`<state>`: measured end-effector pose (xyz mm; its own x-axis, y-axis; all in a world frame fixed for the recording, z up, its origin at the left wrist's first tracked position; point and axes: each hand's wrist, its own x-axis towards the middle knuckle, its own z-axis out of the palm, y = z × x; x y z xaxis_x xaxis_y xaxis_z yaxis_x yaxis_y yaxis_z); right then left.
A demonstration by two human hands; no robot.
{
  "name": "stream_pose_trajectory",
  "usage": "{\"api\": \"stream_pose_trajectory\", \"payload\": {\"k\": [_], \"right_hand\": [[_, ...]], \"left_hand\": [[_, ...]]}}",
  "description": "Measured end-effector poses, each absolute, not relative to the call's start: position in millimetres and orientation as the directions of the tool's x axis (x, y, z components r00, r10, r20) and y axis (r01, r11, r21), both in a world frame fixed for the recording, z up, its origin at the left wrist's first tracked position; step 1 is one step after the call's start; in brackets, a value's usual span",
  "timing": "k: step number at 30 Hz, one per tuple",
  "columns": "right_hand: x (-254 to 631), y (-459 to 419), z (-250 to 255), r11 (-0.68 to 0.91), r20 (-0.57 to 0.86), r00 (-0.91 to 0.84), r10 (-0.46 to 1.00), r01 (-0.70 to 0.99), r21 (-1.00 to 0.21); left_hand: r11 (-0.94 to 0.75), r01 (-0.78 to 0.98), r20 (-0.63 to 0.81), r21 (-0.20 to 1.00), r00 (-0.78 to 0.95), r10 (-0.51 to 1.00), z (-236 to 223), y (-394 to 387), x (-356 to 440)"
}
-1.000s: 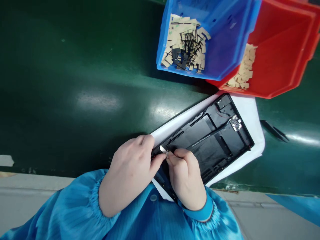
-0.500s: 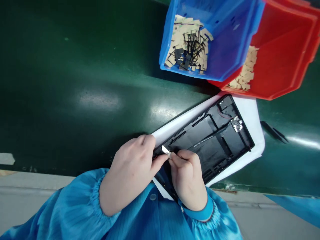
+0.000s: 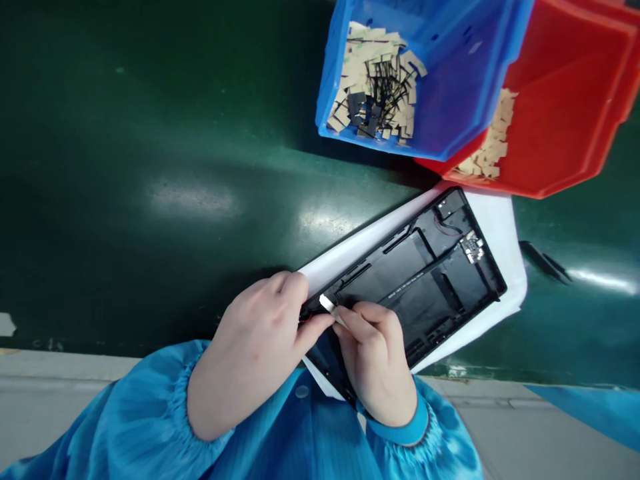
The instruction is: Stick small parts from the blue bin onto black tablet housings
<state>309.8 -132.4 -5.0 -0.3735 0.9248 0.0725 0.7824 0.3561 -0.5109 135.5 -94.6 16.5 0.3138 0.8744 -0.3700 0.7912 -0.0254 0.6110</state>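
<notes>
While the right hand (image 3: 377, 357) pinches a silver strip (image 3: 327, 304) between closed fingers, the left hand (image 3: 255, 343) sits at the left end of a black casing (image 3: 407, 259), its thumb extended towards the strip and its other fingers curled by the rim; whether these grip anything, I cannot tell. The casing lies open on a white sheet (image 3: 507, 260) on the green surface (image 3: 150, 147), near a blue bin (image 3: 450, 73) and a red bin (image 3: 570, 100).

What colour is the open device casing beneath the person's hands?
The open device casing is black, best seen in the head view.
</notes>
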Motion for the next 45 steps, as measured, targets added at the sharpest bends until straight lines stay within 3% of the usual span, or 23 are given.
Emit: {"api": "stream_pose_trajectory", "payload": {"k": [9,17,19,24,30,36,45], "right_hand": [[308.8,-135.0,-6.4,0.246,0.01,-0.296,0.955,0.773,-0.585],[300.6,-136.7,0.6,-0.193,-0.259,0.014,0.966,0.704,-0.683],[301.6,-136.5,2.0,-0.143,-0.236,-0.03,0.971,0.72,-0.679],[304.7,-132.5,4.1,0.209,-0.058,-0.289,0.956,0.804,-0.557],[306.4,-130.7,0.7,0.362,0.056,-0.385,0.921,0.796,-0.484],[307.5,-131.5,-0.4,0.363,0.078,-0.377,0.923,0.784,-0.503],[303.5,-126.8,3.9,0.203,0.006,-0.246,0.969,0.786,-0.584]], "left_hand": [[-0.029,0.789,-0.367,0.614,0.318,0.874,16.4,-94.2,135.6],[-0.022,0.792,-0.367,0.61,0.307,0.878,16.7,-94.6,135.9],[-0.022,0.789,-0.364,0.614,0.308,0.879,16.3,-94.2,136.2],[-0.026,0.792,-0.365,0.61,0.31,0.878,14.0,-95.2,135.7],[-0.032,0.797,-0.378,0.603,0.321,0.868,14.5,-96.3,135.2],[-0.032,0.79,-0.357,0.612,0.312,0.881,16.5,-97.0,135.2],[-0.021,0.787,-0.37,0.616,0.313,0.874,13.7,-94.5,134.7]]}}
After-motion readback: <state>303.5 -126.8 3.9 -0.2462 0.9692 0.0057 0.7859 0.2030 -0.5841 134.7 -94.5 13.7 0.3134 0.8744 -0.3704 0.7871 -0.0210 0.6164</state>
